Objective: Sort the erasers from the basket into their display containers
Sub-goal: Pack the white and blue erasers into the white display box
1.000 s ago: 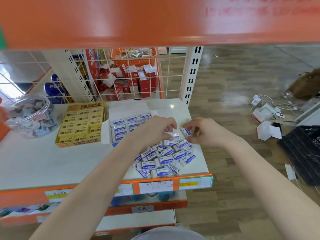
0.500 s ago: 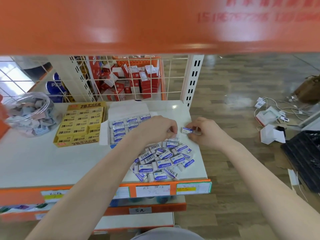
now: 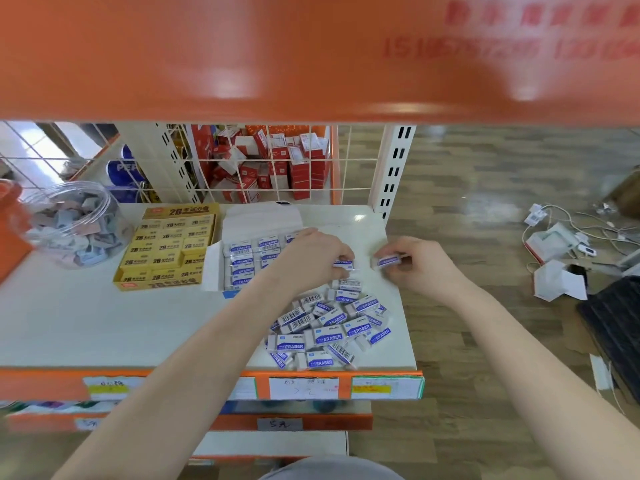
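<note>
Left hand (image 3: pixel 311 259): grip closed, fingertips pinching one blue-and-white eraser (image 3: pixel 343 264) low over the shelf (image 3: pixel 104 323), just R of the display box (image 3: pixel 263 216); can't tell if it touches the shelf. Right hand (image 3: pixel 420 266): grip closed too, thumb & fingers pinching a second eraser (image 3: pixel 388 261), label up, near the first but apart from it.

Just in front of both hands, a loose pile (image 3: pixel 329 327) of the same erasers lies scattered toward the shelf's front R corner, some label up, some barcode up. Display box has its flap open at the back & neat rows of erasers inside; L wrist hides its R part. Immediately L of it is a yellow 2B box (image 3: pixel 166 247), full. Farther L, a clear jar (image 3: pixel 69 223) w/ mixed pastel pieces. Wire grid (image 3: pixel 356 174) at the back, red cartons (image 3: pixel 298 168) beyond. Price tags (image 3: pixel 303 388) on the orange front edge.
</note>
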